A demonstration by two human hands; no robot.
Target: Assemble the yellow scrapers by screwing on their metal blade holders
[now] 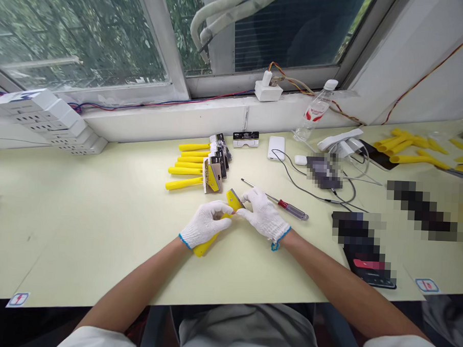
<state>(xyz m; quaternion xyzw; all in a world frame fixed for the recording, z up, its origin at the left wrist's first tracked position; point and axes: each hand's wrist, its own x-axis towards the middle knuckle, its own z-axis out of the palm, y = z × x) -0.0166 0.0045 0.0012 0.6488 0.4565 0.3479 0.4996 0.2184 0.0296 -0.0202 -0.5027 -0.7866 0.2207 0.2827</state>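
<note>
Both my hands wear white knit gloves with blue cuffs. My left hand [206,223] is wrapped round the handle of a yellow scraper [234,201], whose butt end sticks out below the palm. At the scraper's head, my right hand [263,214] pinches with thumb and fingers; a small part between the fingertips is too small to make out. Just beyond the right hand, a screwdriver [289,206] with a red and clear handle lies on the table. A row of yellow-handled scrapers [185,184], several with black and white cards at their heads, lies behind the left hand.
A small black and white pack [246,139], a white power bank [276,148] and cables stand at the back. A plastic bottle [314,115] is by the sill. Phones [369,266] and more yellow handles [401,145] lie right. Stacked white boxes [53,119] stand left.
</note>
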